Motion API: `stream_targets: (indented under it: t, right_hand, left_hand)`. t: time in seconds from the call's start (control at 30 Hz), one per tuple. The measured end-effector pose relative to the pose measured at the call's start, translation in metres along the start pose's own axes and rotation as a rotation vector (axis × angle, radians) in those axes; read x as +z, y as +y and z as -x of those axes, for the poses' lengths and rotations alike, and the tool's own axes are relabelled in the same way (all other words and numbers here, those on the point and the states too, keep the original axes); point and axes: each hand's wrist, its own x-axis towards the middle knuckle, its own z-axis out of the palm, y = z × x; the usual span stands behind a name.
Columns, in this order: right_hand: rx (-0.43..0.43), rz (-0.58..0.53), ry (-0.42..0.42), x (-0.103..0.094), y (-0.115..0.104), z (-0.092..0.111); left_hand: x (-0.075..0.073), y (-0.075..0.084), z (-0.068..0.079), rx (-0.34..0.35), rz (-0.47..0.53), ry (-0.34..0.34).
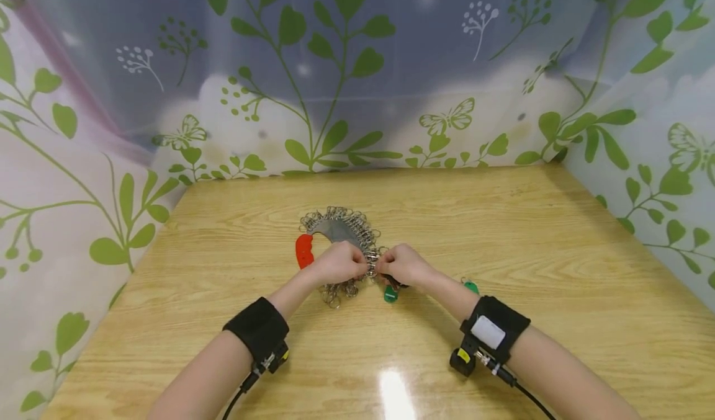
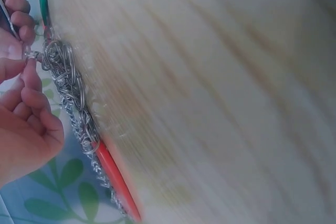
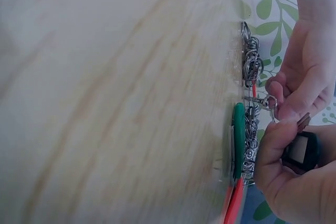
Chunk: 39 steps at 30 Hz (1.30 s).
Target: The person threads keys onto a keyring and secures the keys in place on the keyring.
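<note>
A curved grey plate (image 1: 335, 227) with a red handle (image 1: 304, 250) lies on the table, its outer edge lined with metal clips and rings (image 1: 365, 237). At its right end my left hand (image 1: 341, 262) pinches a small metal ring (image 3: 273, 107) on one of the clips. Close beside it, my right hand (image 1: 404, 263) grips a key (image 3: 303, 122) with a dark tag (image 3: 300, 153), the key's end near that ring. Whether key and ring are joined is hidden by the fingertips. Just below the right hand lies a green key tag (image 1: 390, 294).
Another green tag (image 1: 472, 286) lies partly behind the right forearm. The wooden table (image 1: 223, 345) meets a leaf-patterned cloth (image 1: 346, 128) at the back and sides. Black straps with cameras and cables are on both wrists.
</note>
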Motion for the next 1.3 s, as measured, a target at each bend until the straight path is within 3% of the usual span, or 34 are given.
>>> stream_targets:
  t: [0.2, 0.57, 0.77, 0.97, 1.3]
  right_hand:
    - [0.003, 0.065, -0.023, -0.001, 0.0017, -0.0009]
    - [-0.044, 0.185, 0.013, -0.0015, 0.002, -0.0006]
    - [-0.118, 0.275, 0.03, 0.0009, 0.0041, -0.0009]
    - [-0.107, 0.302, 0.019, -0.0004, 0.0033, 0.0]
    - [-0.162, 0.312, -0.005, -0.0035, 0.0051, 0.0013]
  left_hand:
    - [0.0032, -0.0005, -0.0033, 0.051, -0.061, 0.026]
    - [0.0029, 0.003, -0.0037, 0.034, -0.074, 0.025]
    - [0.003, -0.0015, -0.0039, -0.007, -0.016, -0.031]
    - [0.0017, -0.0034, -0.0039, -0.046, 0.062, -0.044]
    - [-0.0017, -0.0029, -0.0036, 0.042, 0.132, -0.064]
